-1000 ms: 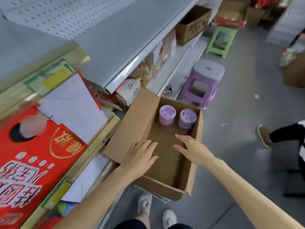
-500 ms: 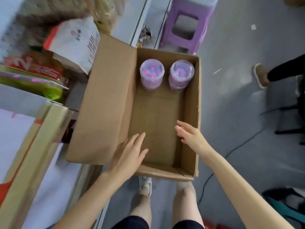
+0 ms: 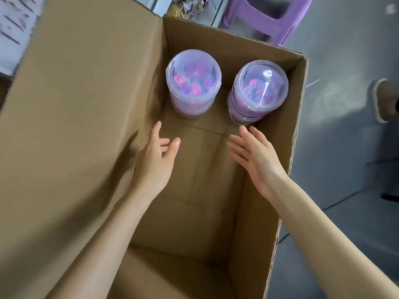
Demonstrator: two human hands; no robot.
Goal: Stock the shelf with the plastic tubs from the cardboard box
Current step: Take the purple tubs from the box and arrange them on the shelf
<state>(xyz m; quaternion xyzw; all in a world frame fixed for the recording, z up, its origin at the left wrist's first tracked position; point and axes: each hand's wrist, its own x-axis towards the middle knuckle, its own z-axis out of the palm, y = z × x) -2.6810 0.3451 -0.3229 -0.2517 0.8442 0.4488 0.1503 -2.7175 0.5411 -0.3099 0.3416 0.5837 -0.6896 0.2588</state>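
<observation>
1. I see the left hand point(image 3: 154, 160) and right hand point(image 3: 257, 156) inside the open brown cardboard box point(image 3: 216, 39), fingers released, holding nothing.
2. Clear round plastic tubs stand upright at its far end: left tub point(image 3: 193, 83), right tub point(image 3: 258, 91).

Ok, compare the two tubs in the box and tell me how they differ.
The left tub sits farther back in the box; the right tub is slightly nearer. Pink and blue pieces show clearly through the left tub's lid; glare washes out the right tub's. The right hand nearly reaches the right tub; the left hand is farther from the left tub. Both stand upright, lidded, clear purple.
</observation>
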